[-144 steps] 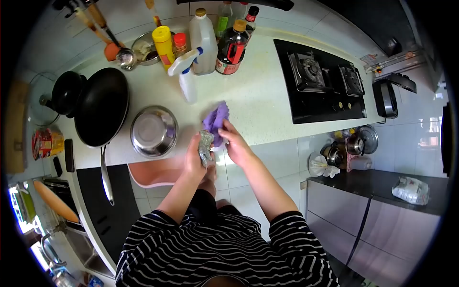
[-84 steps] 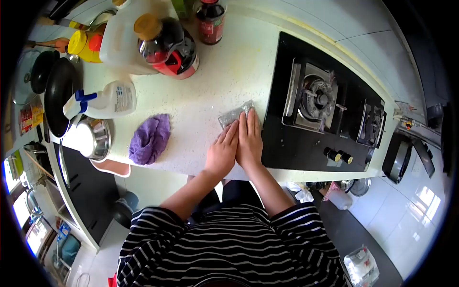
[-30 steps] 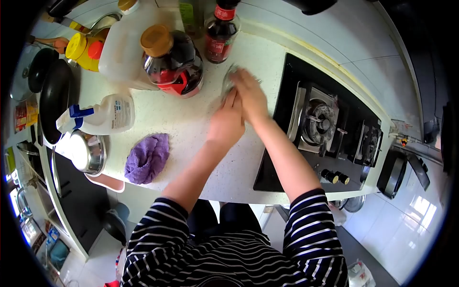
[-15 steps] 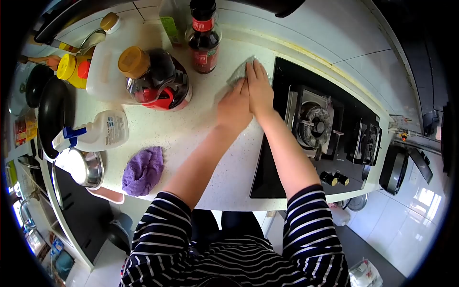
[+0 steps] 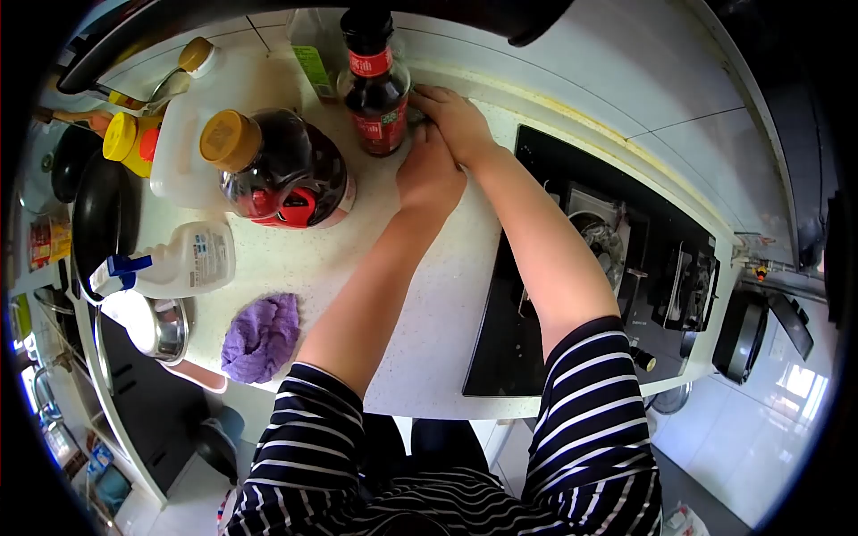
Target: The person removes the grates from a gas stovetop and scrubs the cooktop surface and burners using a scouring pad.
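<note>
My left hand (image 5: 431, 174) and my right hand (image 5: 458, 127) are side by side on the white countertop (image 5: 420, 330), close to the right of a dark soy sauce bottle (image 5: 380, 129) with a red label. Between them and the bottle shows a small bit of a grey-green cloth (image 5: 415, 116); the rest is hidden under my fingers. Both hands press down on this cloth, the right reaching further toward the wall. A large dark jug (image 5: 308, 174) with a brown cap stands left of the bottle. A crumpled purple cloth (image 5: 261, 338) lies near the front edge.
The black gas stove (image 5: 500, 348) lies right of my arms. At left are a white spray bottle (image 5: 192, 259), a metal bowl (image 5: 168, 329), a black pan (image 5: 103, 210), a yellow bottle (image 5: 125, 138) and a translucent container (image 5: 179, 161). A green-labelled bottle (image 5: 313, 71) stands behind.
My hands have slid the cloth left, from beside the stove's back corner to the soy sauce bottle. The whole view has shifted slightly.
</note>
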`<state>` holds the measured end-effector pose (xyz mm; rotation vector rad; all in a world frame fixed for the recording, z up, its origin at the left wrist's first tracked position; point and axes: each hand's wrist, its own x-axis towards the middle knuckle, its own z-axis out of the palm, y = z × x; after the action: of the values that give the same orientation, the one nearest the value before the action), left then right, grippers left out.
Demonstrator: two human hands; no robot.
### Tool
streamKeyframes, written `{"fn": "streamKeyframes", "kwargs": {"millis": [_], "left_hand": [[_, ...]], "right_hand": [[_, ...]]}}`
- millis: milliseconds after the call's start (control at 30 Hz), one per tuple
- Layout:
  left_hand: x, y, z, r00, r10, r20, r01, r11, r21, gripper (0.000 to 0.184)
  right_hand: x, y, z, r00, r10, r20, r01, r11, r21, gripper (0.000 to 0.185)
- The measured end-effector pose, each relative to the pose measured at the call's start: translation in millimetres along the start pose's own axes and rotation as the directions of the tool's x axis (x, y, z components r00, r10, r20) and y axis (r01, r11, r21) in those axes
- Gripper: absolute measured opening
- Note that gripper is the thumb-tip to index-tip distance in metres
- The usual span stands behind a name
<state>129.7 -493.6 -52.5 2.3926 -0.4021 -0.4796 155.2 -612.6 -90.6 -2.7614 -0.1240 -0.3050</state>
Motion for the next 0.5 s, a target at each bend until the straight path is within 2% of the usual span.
{"fn": "streamKeyframes", "kwargs": {"millis": [33,133,233,267,367,467,500], "left_hand": [[-1,3,0,1.000,0.001,0.002,-0.001,1.000,0.025,0.054],[-2,6,-4,0.995,0.073,0.073,-0.078,0.994,0.072,0.058],[-4,-5,21,0.976,0.217,0.011,-0.217,0.970,0.112,0.061],[-5,-7,29,0.971,0.235,-0.037,-0.231,0.969,0.091,0.062],[-3,-9,14,0.970,0.242,0.020,-0.243,0.969,0.038,0.060],[-10,-16,7,0.973,0.232,-0.017,-0.230,0.970,0.083,0.062],[-15,-18,6,0.973,0.232,-0.007,-0.230,0.968,0.100,0.064]], "right_hand": [[-2,0,-4,1.000,-0.003,0.006,0.004,1.000,-0.030,0.044],[-17,-3,-6,0.984,0.170,-0.048,-0.175,0.976,-0.130,0.038],[-34,-6,0,0.899,0.408,-0.157,-0.437,0.823,-0.363,0.033],[-36,-5,3,0.897,0.401,-0.184,-0.441,0.822,-0.361,0.028],[-30,-5,7,0.916,0.362,-0.170,-0.400,0.851,-0.340,0.034],[-28,-4,17,0.960,0.135,-0.246,-0.177,0.971,-0.159,0.043],[-31,-6,20,0.964,0.141,-0.226,-0.166,0.982,-0.095,0.045]]}}
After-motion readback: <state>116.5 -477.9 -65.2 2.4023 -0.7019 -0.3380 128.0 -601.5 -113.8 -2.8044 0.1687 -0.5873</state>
